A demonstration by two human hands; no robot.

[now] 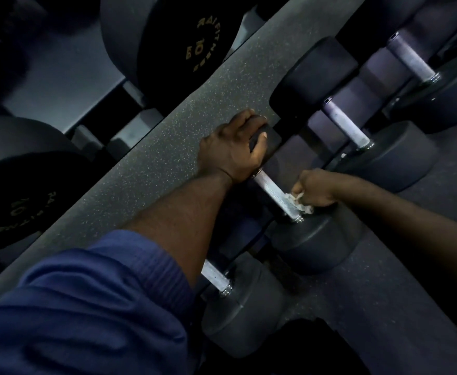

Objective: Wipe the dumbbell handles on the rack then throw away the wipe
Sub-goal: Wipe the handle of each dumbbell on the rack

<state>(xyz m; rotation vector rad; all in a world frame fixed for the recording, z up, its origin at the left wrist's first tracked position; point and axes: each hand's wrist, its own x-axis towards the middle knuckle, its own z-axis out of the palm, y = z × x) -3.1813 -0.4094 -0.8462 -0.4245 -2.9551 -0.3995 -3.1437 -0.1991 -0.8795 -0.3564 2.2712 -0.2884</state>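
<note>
A blue sleeve [81,307] fills the near left, and the bare left forearm runs from it up toward the middle. Under that forearm lies the nearest dumbbell [243,307]; only the near end of its metal bar shows.

Just beyond it is the second dumbbell [311,242], lying on a slant from near right to far left. Its knurled handle [272,189] is bare along most of its length. The right hand [316,188] comes in from the right and pinches a crumpled white wipe [300,203] against the near end of this handle, close to the near head. The left hand [232,147] is clamped over the far head of the same dumbbell, with its fingers curled round the top and the thumb along the side.

Farther right lie a third dumbbell [346,123] and a fourth dumbbell [411,58], side by side, with their pale handles uncovered.

A speckled grey band [140,163] crosses to the left of the hands. Beyond it are dark round weights [184,41] with gold lettering and a "10".
</note>
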